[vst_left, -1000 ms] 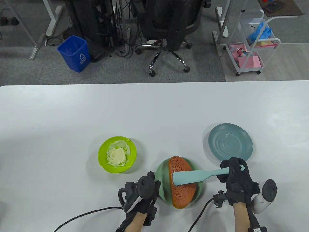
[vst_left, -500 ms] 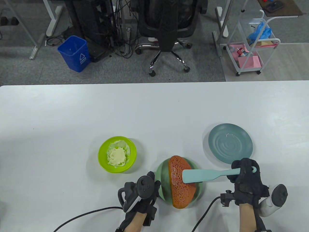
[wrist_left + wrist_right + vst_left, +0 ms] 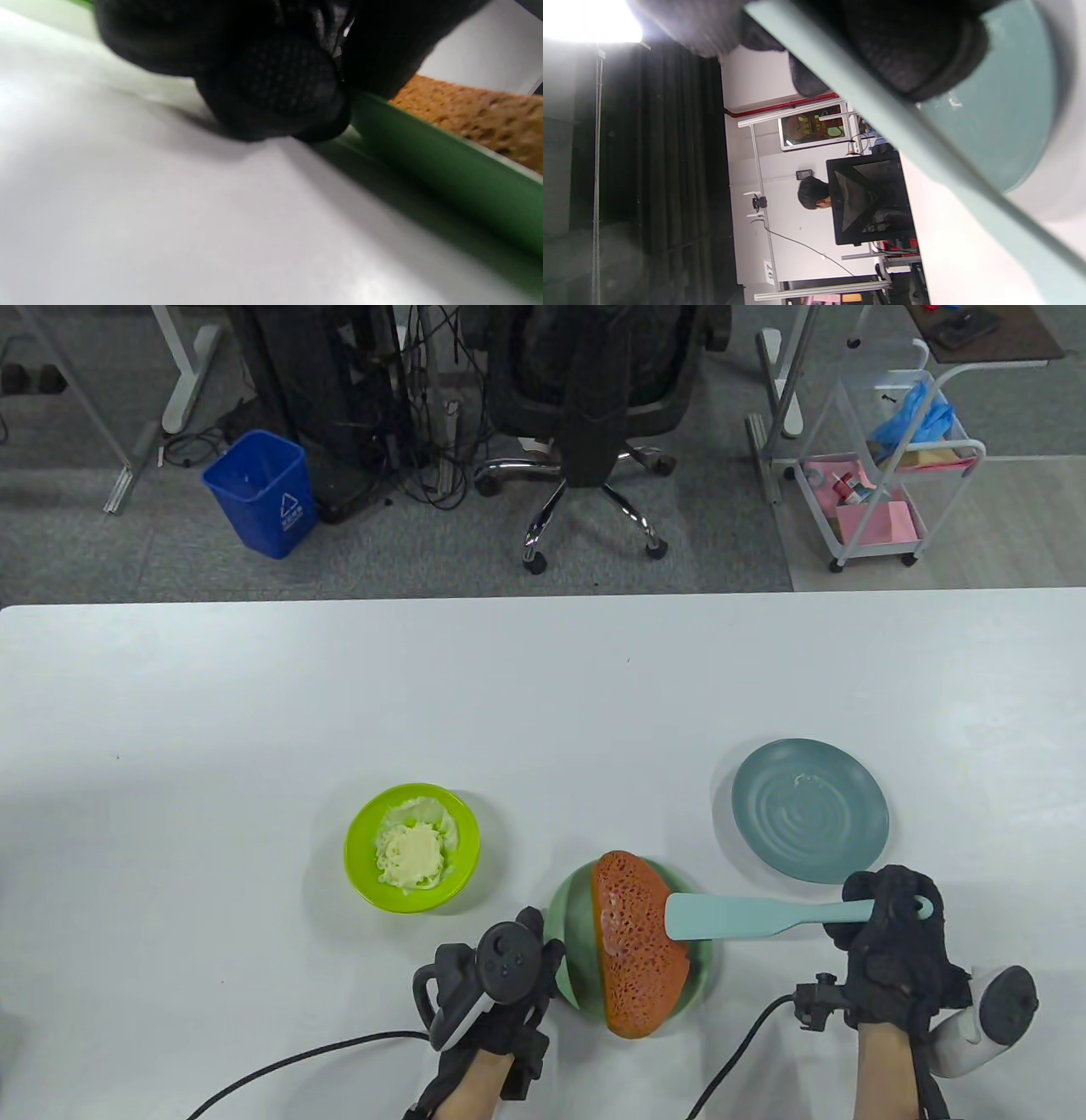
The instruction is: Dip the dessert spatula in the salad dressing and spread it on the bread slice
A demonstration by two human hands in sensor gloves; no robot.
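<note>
An orange-brown bread slice (image 3: 636, 954) lies on a green plate (image 3: 567, 909) near the table's front edge, with a pale smear of dressing on its upper left. My right hand (image 3: 891, 937) grips the handle of a light teal spatula (image 3: 738, 916); the blade lies over the bread's right edge. In the right wrist view the spatula handle (image 3: 882, 110) crosses diagonally under my gloved fingers (image 3: 916, 51). My left hand (image 3: 517, 984) holds the plate's left rim, and the left wrist view shows the fingers (image 3: 271, 89) against the plate's green rim (image 3: 445, 178) beside the bread (image 3: 475, 114). A lime-green bowl (image 3: 356, 857) holds the pale dressing (image 3: 411, 855).
A blue-grey plate (image 3: 810, 810) with a small white smear sits at the right, just beyond my right hand. Cables trail from both wrists off the table's front edge. Beyond the table stand an office chair (image 3: 594, 407), a blue bin (image 3: 259, 492) and a white cart (image 3: 891, 466).
My right hand has drawn the spatula to the right across the bread, from the slice's middle to its right edge. The left hand has stayed at the plate's rim.
</note>
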